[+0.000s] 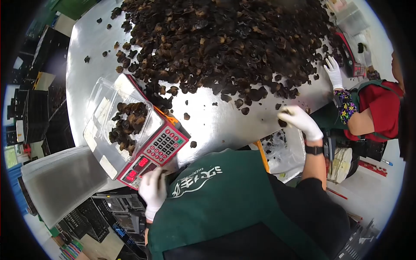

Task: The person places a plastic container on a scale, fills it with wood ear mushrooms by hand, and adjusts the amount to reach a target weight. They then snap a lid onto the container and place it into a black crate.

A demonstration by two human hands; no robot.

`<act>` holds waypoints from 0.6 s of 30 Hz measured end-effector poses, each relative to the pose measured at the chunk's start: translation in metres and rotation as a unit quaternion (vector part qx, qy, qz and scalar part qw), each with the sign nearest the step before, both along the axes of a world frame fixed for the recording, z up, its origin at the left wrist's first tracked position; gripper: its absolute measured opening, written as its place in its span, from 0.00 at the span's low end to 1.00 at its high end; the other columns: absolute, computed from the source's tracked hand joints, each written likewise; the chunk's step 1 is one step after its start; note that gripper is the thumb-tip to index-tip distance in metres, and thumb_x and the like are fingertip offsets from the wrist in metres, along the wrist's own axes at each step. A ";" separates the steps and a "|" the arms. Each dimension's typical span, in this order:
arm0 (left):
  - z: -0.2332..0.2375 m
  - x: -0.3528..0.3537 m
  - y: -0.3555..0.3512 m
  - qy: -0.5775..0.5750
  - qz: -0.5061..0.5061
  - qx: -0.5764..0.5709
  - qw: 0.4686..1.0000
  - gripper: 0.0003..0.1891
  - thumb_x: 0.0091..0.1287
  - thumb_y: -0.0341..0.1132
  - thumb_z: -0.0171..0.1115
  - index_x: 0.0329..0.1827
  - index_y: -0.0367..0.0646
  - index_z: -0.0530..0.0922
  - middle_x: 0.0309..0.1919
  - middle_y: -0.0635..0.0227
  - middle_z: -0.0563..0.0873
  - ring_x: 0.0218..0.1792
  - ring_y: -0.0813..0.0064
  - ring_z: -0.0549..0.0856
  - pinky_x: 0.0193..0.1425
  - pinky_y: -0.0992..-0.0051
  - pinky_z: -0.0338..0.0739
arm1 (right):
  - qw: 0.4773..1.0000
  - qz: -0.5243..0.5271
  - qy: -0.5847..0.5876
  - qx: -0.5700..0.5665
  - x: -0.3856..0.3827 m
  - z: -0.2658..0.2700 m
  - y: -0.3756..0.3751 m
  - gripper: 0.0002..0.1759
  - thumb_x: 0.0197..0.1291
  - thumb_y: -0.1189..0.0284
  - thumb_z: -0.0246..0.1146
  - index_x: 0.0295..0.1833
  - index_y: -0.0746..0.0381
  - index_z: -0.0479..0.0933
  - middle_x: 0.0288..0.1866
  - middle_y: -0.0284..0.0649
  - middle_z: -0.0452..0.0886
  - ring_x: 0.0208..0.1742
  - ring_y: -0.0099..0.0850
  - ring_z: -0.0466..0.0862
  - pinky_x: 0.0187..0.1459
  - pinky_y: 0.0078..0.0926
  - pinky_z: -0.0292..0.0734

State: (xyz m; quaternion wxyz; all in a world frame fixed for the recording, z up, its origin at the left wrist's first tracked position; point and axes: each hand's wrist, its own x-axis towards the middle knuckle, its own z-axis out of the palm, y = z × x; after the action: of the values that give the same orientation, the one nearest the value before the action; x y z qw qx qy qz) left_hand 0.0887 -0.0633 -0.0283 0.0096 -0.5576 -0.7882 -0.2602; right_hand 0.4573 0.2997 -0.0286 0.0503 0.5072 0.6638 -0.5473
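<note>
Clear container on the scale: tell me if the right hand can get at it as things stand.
Probably yes. The right hand is at the edge of the table; only its bare top with stray pieces lies between it and the open clear container.

- The green apron point(234, 203) carries a white logo point(195, 178) seen upside down. It has large stylised characters and an arc of small Latin capitals that seems to start "SHEN". The rest is too small to read.
- The scale point(173, 130) has red lit displays point(136, 168). Their digits glow but cannot be made out.
- The scale's keypad point(164, 145) has red and white keys. Their markings are too small to read.
</note>
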 end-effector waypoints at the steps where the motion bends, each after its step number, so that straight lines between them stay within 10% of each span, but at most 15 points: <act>1: 0.016 -0.009 0.006 0.039 0.014 0.034 0.999 0.19 0.55 0.21 0.74 0.51 0.43 0.85 0.40 0.63 0.87 0.39 0.61 0.86 0.44 0.67 0.82 | 0.999 0.004 -0.049 -0.001 0.025 0.000 -0.005 0.17 0.65 0.60 0.68 0.40 0.65 0.83 0.25 0.33 0.80 0.28 0.19 0.79 0.31 0.22 0.74; 6: 0.057 -0.068 0.046 0.120 0.114 0.155 0.974 0.19 0.62 0.14 0.65 0.56 0.36 0.82 0.52 0.58 0.82 0.49 0.61 0.84 0.54 0.67 0.81 | 0.881 0.100 -0.383 0.260 0.067 -0.005 -0.007 0.15 0.55 0.63 0.71 0.47 0.57 0.87 0.41 0.46 0.88 0.45 0.44 0.88 0.48 0.36 0.83; 12: 0.049 -0.091 0.077 0.000 0.098 -0.108 0.989 0.27 0.68 0.30 0.64 0.71 0.42 0.72 0.67 0.51 0.76 0.67 0.51 0.76 0.72 0.60 0.70 | 0.850 0.093 0.040 0.518 -0.116 -0.017 0.024 0.39 0.54 0.63 0.73 0.73 0.50 0.71 0.70 0.49 0.74 0.68 0.48 0.75 0.66 0.41 0.74; 18: 0.047 -0.079 0.072 -0.039 0.121 -0.021 0.992 0.31 0.63 0.22 0.63 0.73 0.38 0.69 0.69 0.47 0.72 0.70 0.48 0.72 0.75 0.58 0.66 | 0.815 0.077 -0.006 0.574 -0.249 -0.059 0.073 0.40 0.47 0.63 0.78 0.70 0.46 0.74 0.74 0.46 0.68 0.69 0.49 0.71 0.65 0.46 0.74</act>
State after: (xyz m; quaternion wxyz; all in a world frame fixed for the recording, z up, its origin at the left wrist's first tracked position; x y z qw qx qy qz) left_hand 0.0101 0.0083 0.0191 -0.0016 -0.4475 -0.8550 -0.2619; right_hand 0.2084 0.3725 -0.0881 -0.2036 0.3943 0.8943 -0.0581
